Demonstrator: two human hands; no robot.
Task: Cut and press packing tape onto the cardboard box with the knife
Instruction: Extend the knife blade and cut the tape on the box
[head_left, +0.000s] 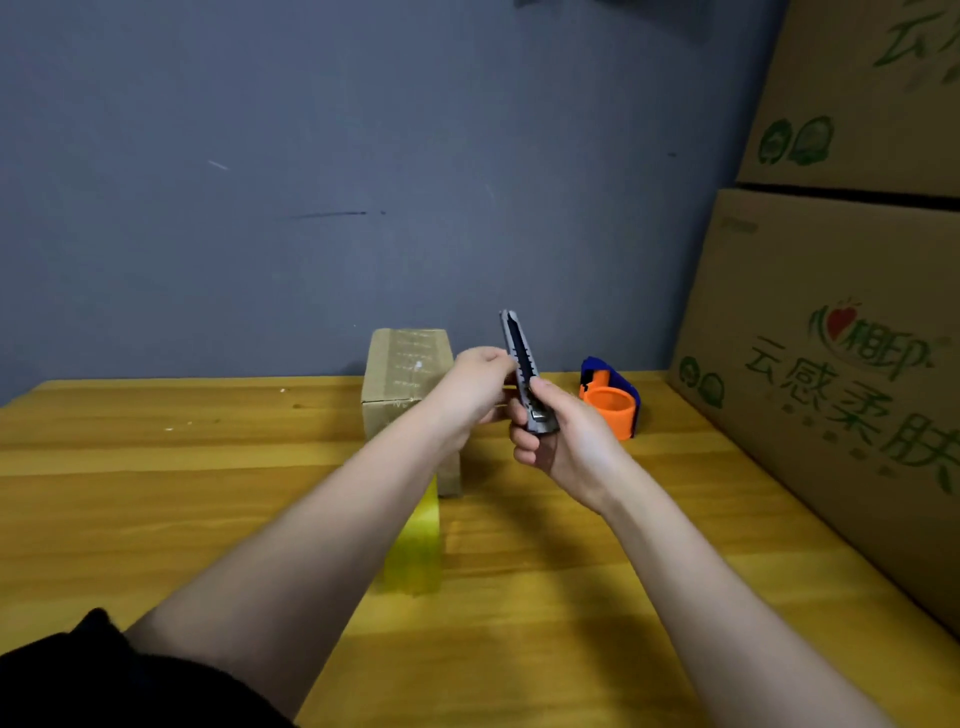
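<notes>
A small cardboard box (406, 374) stands near the back of the wooden table (156, 493), with clear tape over its top. A yellowish strip of packing tape (418, 551) trails from the box toward me across the table. My right hand (563, 439) grips the grey utility knife (524, 371) by its lower end, the knife pointing up in front of the box. My left hand (475, 389) has its fingers curled against the knife's middle. Whether the blade is out, I cannot tell.
An orange and blue tape dispenser (610, 397) sits on the table right of my hands. Two large printed cardboard cartons (831, 364) are stacked along the right edge. A grey-blue wall (311, 182) closes off the back.
</notes>
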